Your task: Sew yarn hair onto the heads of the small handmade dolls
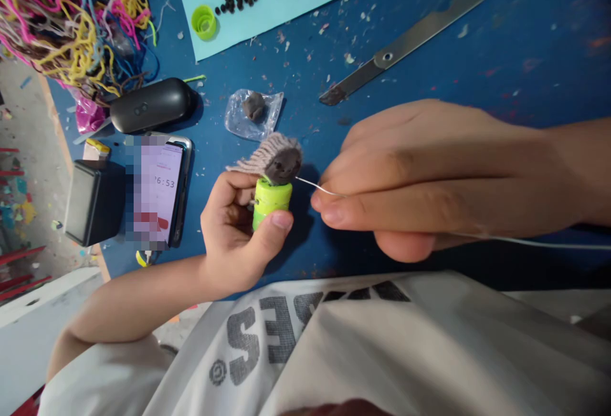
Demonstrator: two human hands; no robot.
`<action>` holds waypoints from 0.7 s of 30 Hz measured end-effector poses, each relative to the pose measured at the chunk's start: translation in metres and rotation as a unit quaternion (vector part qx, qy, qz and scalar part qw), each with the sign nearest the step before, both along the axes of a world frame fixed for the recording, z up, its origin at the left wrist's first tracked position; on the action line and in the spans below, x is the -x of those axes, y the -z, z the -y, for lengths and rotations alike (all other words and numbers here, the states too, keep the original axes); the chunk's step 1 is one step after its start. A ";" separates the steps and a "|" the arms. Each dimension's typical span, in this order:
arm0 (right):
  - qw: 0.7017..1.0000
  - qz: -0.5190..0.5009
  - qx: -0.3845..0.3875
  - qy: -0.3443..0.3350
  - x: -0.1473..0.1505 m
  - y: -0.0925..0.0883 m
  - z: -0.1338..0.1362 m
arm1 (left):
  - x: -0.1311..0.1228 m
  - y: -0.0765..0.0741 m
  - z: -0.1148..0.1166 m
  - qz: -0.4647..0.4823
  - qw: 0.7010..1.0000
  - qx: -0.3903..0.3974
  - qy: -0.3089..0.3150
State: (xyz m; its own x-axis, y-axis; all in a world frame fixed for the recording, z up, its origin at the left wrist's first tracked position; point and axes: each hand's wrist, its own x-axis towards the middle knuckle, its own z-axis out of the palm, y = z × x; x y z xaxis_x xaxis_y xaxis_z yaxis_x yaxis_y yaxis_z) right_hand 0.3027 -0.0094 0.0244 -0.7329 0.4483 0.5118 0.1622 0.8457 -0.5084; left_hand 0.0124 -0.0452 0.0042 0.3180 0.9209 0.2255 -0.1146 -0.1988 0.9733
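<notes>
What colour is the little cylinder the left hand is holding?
The cylinder is bright lime green, shown clearly in the head view.

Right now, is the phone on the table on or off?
On. The phone lies face up on the blue table, its screen lit and showing digits; part of the screen is blurred.

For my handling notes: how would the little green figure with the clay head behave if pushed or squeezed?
Probably light: the left hand holds the figure between thumb and fingers. Its grey head looks wider than the green body, so it may tip easily. The head looks soft; the strand pinched in the right hand could dent it.
</notes>
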 end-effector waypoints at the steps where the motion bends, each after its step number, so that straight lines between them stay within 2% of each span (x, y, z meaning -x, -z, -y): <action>1: 1.000 -0.011 0.001 -0.016 0.000 0.002 0.000 | 0.000 0.000 0.001 -0.003 1.000 0.007 -0.001; 3: 0.999 -0.021 0.009 -0.032 0.001 0.005 -0.001 | 0.000 0.001 0.001 -0.007 1.000 0.013 -0.002; 9: 1.000 -0.018 0.007 -0.024 0.003 0.006 -0.002 | 0.001 0.005 0.000 -0.021 1.000 -0.007 -0.019; 14: 1.000 -0.021 0.011 -0.015 0.006 0.004 0.000 | 0.002 0.004 0.000 -0.031 0.999 0.007 -0.022; 21: 1.000 -0.022 0.014 -0.008 0.006 0.006 0.001 | 0.004 0.007 -0.001 -0.009 1.000 -0.029 0.000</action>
